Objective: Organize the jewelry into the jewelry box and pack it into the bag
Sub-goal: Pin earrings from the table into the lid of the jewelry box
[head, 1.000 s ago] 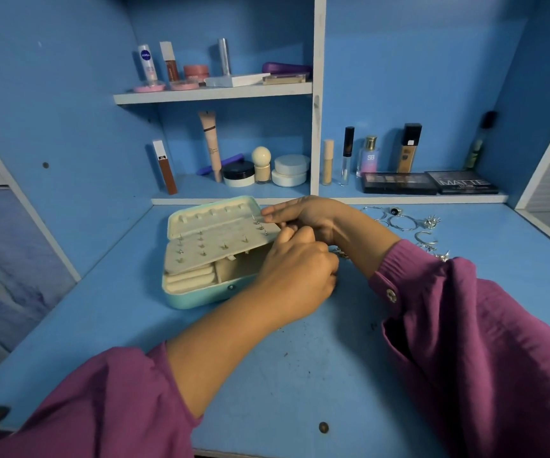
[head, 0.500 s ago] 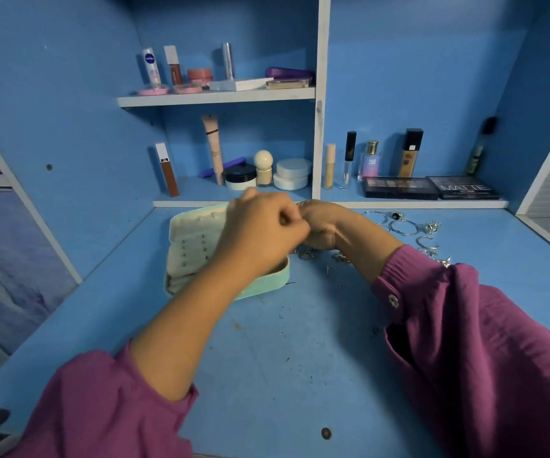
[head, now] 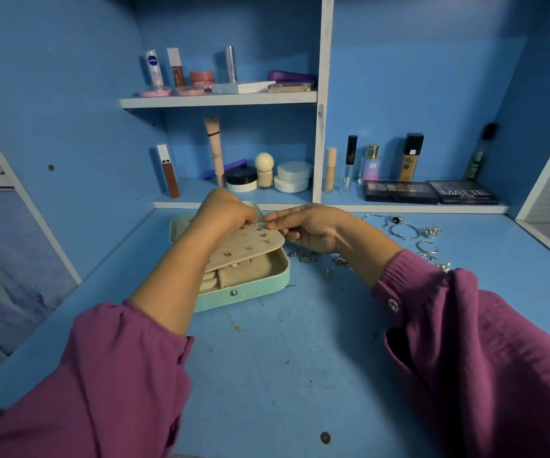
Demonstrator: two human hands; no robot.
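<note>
A mint-green jewelry box [head: 250,292] lies open on the blue desk, with a cream earring panel [head: 250,246] tilted over its compartments. Several small studs sit in the panel. My left hand [head: 224,213] pinches a tiny earring at the panel's upper right corner. My right hand [head: 313,226] holds the panel's right edge with its fingertips, close to the left fingers. Loose silver earrings [head: 303,256] lie just right of the box, partly hidden by my right wrist. Silver hoops and rings [head: 405,231] are scattered farther right. No bag is in view.
Cosmetics stand on the low shelf [head: 267,204] behind the box: tubes, jars, bottles and two dark palettes [head: 432,192]. An upper shelf [head: 217,99] holds more bottles. A white divider [head: 321,127] splits the cubby. Small crumbs dot the desk [head: 283,375] in front.
My left hand has gone from in front of the box up and over it to the panel's upper right corner. The right hand stays at the panel's edge. The view shifted slightly.
</note>
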